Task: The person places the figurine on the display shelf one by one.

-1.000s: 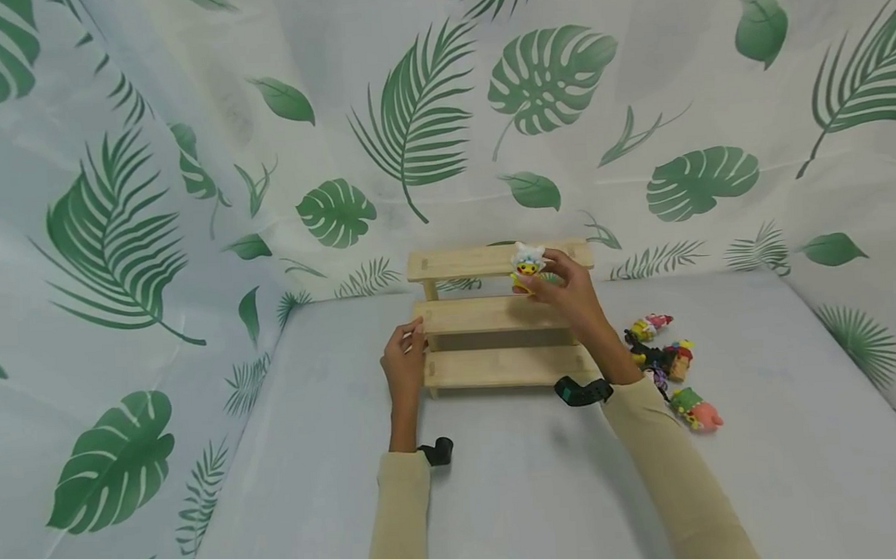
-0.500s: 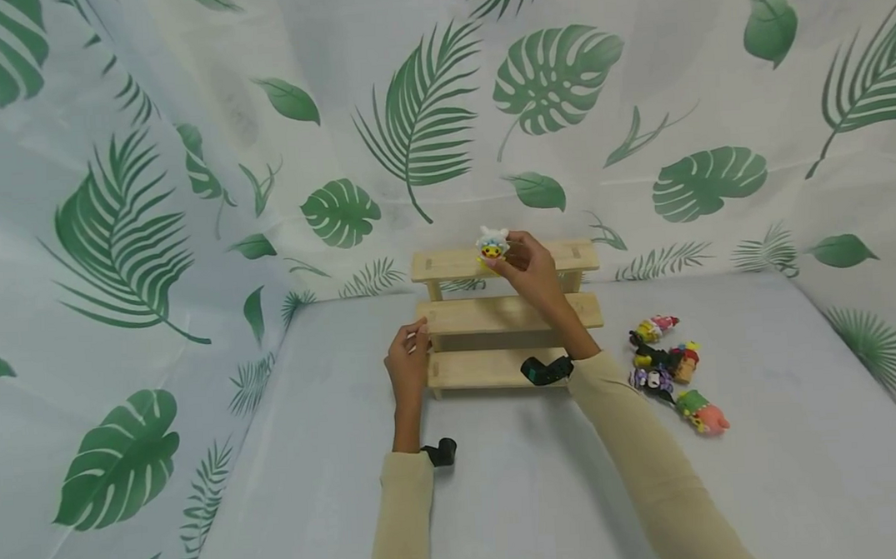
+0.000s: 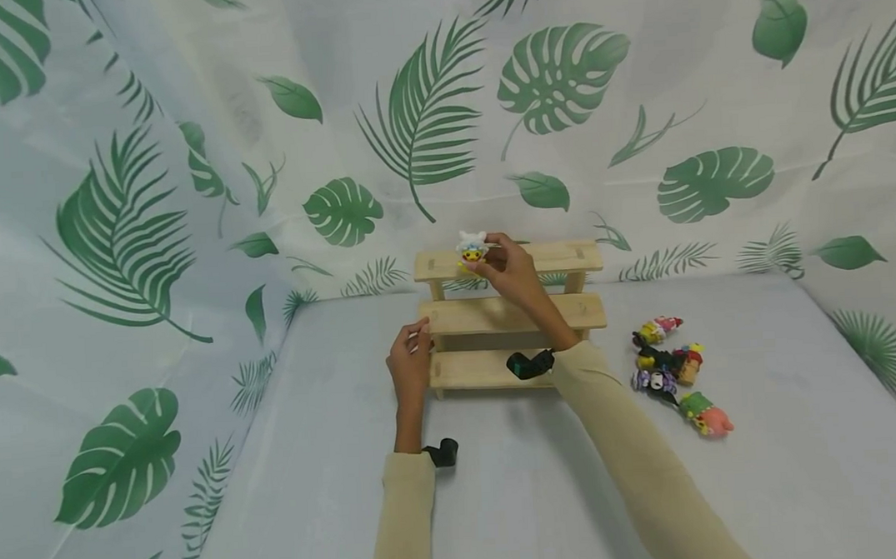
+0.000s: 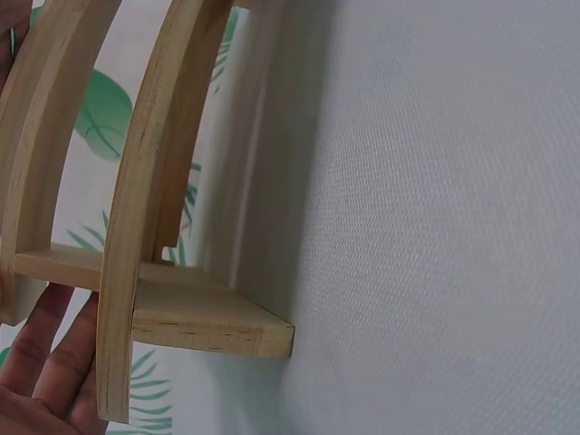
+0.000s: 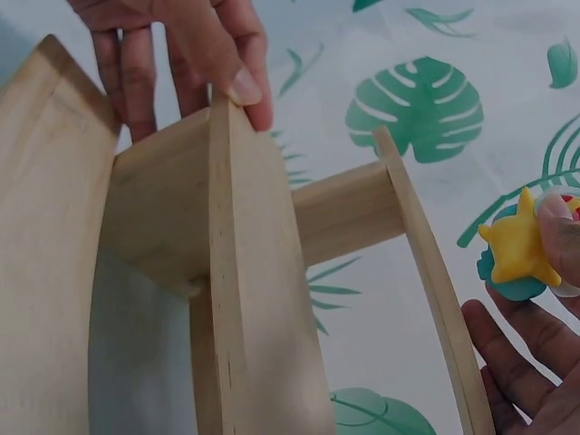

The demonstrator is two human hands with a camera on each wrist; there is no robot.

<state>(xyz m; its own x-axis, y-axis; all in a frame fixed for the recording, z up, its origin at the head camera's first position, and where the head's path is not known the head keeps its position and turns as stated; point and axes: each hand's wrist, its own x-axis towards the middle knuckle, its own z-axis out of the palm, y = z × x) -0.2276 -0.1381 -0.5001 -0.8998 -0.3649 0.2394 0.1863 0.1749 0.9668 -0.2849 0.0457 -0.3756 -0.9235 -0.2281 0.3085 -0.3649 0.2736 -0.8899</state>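
Up at eleven o'clock on the three-tier wooden stand [image 3: 467, 366], the right hand [image 3: 519, 276] is holding a white-hooded yellow figurine [image 3: 473, 250], its grip pinching the toy between thumb and fingers, right there by the top tier [image 3: 567, 256]! Touching wood or not? The views aren't telling. The right wrist camera is catching a yellow star [image 5: 521, 237] on it. At nine o'clock, the left hand [image 3: 409, 353] is pinching the end of the middle tier [image 3: 460, 316]. Out at four o'clock, more figurines [image 3: 657, 380] are lying bunched on the white surface [image 3: 495, 494], a green-and-pink one [image 3: 706, 416] lying lowest.
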